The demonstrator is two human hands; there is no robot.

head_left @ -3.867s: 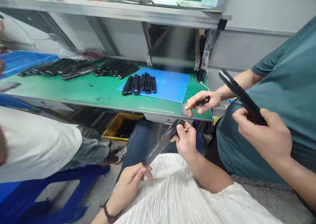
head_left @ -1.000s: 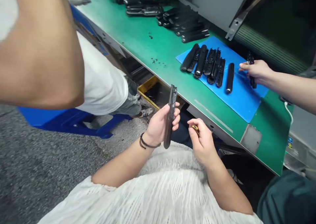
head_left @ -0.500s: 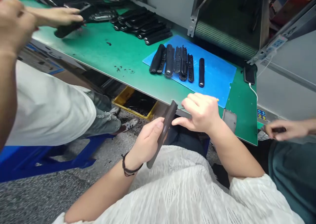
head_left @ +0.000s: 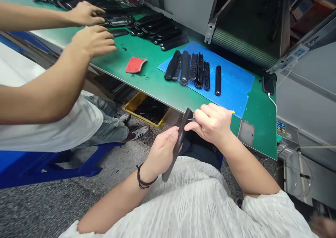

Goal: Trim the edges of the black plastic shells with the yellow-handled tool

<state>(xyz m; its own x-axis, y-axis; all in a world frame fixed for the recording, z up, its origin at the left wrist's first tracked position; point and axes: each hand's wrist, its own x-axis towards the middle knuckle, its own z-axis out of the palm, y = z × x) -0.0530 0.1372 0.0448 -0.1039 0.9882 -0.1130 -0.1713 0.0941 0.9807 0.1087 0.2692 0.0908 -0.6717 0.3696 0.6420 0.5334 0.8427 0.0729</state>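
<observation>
My left hand (head_left: 164, 150) is wrapped round a long, dark, curved plastic shell (head_left: 181, 136), held slanted in front of my lap near the table's front edge. My right hand (head_left: 214, 121) is closed on a slim tool with a thin metal tip and a yellow end (head_left: 232, 111); the fist hides its handle. The tool's tip meets or nearly meets the shell's upper end, and my right thumb is close to its edge. Several black plastic shells (head_left: 185, 68) lie in a row on a blue sheet (head_left: 233, 87) beyond my hands, with a single one (head_left: 218, 80) farther right.
On the green table (head_left: 105, 68), a red pad (head_left: 135, 65) lies left of the sheet and a pile of black shells (head_left: 160, 29) behind. A co-worker's hands (head_left: 94, 42) reach in from the left. A phone (head_left: 268, 84) and a grey plate (head_left: 246, 133) are right; a yellow crate (head_left: 128, 106) sits below.
The co-worker on the left has let go of a black shell, and a red pad now lies on the table. The hand at the right has dropped lower. My hands keep nearly the same hold.
</observation>
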